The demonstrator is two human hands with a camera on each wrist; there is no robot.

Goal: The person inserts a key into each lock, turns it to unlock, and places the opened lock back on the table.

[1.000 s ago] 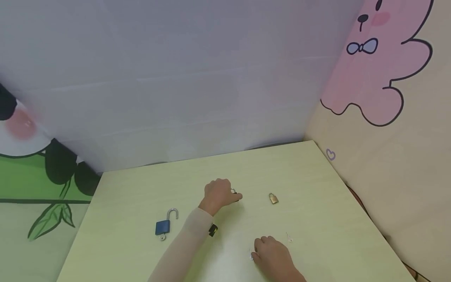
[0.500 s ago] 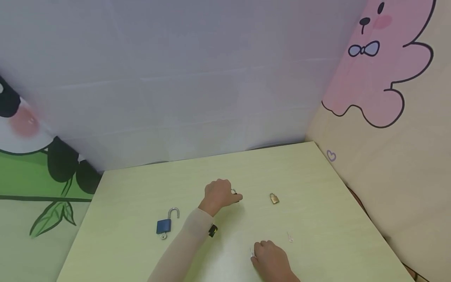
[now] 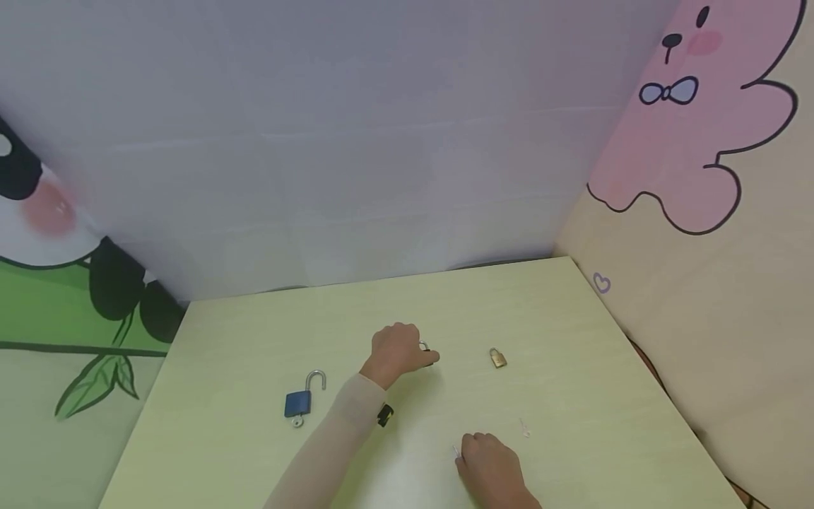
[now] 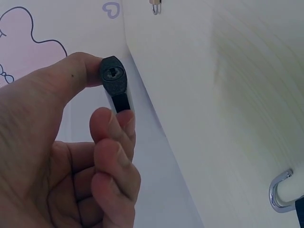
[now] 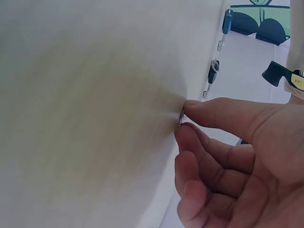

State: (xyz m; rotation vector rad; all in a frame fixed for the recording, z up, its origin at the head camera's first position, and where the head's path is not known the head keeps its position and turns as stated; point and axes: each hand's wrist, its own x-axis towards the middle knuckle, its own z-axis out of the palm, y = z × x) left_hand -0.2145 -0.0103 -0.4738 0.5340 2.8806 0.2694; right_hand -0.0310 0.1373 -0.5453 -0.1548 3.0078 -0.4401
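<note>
My left hand (image 3: 396,351) pinches a black padlock (image 4: 114,78) between thumb and fingers above the table. The padlock's keyhole shows in the left wrist view, while the head view shows a bit of its shackle. Lower down, my right hand (image 3: 491,468) pinches a small silver key (image 3: 456,450) against the tabletop, its thumb and index finger covering much of it. Just right of that hand lies another small key (image 3: 524,428). A small brass padlock (image 3: 498,358) rests to the right of my left hand.
The pale table (image 3: 254,339) meets walls at the back and right. At the left lies a blue padlock (image 3: 297,404) with its shackle swung out and a key in it. The right wrist view also has a black object (image 5: 213,69) with metal parts near the table's edge.
My right hand has shifted slightly, and the key it pinches now stands out a little differently from its fingertips. The left hand keeps its hold; the head view has turned slightly.
</note>
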